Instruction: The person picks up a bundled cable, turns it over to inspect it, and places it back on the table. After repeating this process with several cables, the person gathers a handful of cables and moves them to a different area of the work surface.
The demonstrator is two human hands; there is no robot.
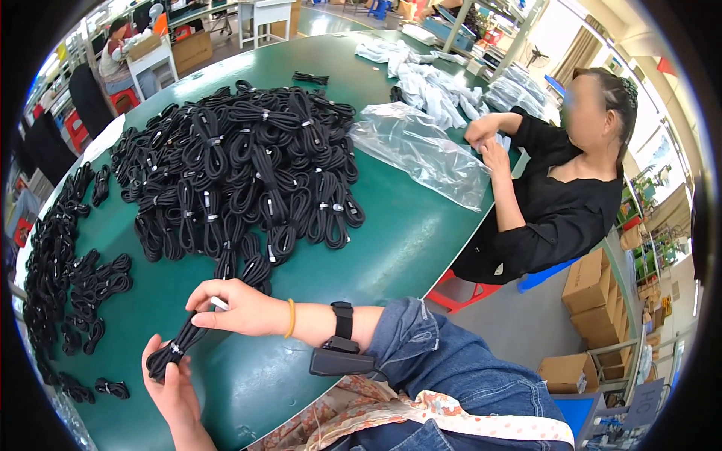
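A coiled black cable bundle [179,347], tied at its middle with a pale band, is held at a slant between my two hands above the near edge of the table. My left hand [171,387] is closed around its lower loops, thumb in front. Around the upper end, the fingers of my right hand [239,307] are closed. A small white piece [219,303] shows between that hand's fingers; its kind is unclear. Just beyond my hands rises a large pile of similar black cable bundles [248,150], each tied at the middle.
More bundles [56,248] lie along the left side of the green table [398,248]. A clear plastic bag [429,154] and pale bagged items [429,86] lie at the far right. A co-worker [556,188] in black handles something there. Cardboard boxes [590,282] stand beyond the right edge.
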